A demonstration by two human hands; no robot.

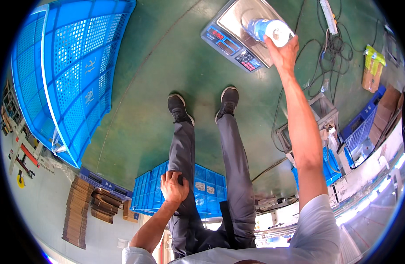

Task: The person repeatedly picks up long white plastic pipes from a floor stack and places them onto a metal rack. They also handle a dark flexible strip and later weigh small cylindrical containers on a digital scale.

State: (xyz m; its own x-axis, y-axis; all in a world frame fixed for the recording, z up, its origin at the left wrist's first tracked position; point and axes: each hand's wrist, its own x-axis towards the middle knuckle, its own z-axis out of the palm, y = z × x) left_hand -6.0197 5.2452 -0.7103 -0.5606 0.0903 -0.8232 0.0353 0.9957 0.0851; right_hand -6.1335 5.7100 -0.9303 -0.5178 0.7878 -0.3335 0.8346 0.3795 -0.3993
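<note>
The person sits on a blue crate (209,182) and looks down at a green floor (167,75). The right hand (282,53) reaches far out, and its fingers are closed around a bundle wrapped in clear plastic (269,30), blue at one end and white at the other. The bundle lies on its side on the shiny metal plate of a scale (238,22), which stands on the floor far in front of the shoes. The scale has a front panel with red lit numbers and a small pad of buttons (248,60), just left of the reaching hand. The left hand (174,187) rests flat on the left knee, with its fingers together and bent over the grey trouser leg (182,149); it holds nothing. Two dark shoes (202,105) stand side by side on the floor, near the scale. To the left, a big blue crate (75,75) with many small holes stands tipped up on its side. Near it, low on the left, is a stack of flat brown cardboard (81,211). To the right of the scale, black cables (330,53) lie in a tangle on the floor beside a white power strip (329,15). Farther right lies a yellow and green packet (373,59). On the right side stands a small metal machine (321,116), with more blue crates (363,127) just beside it.
</note>
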